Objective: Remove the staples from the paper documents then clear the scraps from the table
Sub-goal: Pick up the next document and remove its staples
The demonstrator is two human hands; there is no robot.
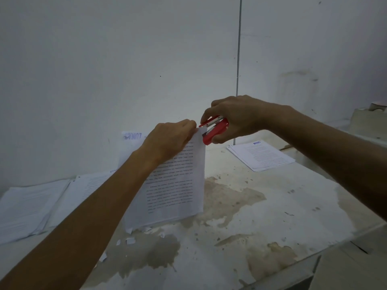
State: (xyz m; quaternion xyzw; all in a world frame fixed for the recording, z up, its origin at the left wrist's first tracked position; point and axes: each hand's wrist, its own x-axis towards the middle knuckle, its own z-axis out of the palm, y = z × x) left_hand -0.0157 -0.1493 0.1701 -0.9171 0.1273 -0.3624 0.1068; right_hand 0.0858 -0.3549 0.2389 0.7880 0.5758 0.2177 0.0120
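Note:
My left hand (169, 141) pinches the top corner of a printed paper document (178, 189) and holds it upright over the table, its bottom edge close to the tabletop. My right hand (236, 116) grips a red stapler (215, 130) whose front end touches that same top corner. The staple itself is hidden by my fingers. Several small white paper scraps (130, 240) lie on the stained white table (261, 216) below the document.
A stack of printed sheets (261, 155) lies at the back right of the table. More loose sheets (35, 208) are spread at the left against the white wall. The table's front right edge (314, 256) runs diagonally.

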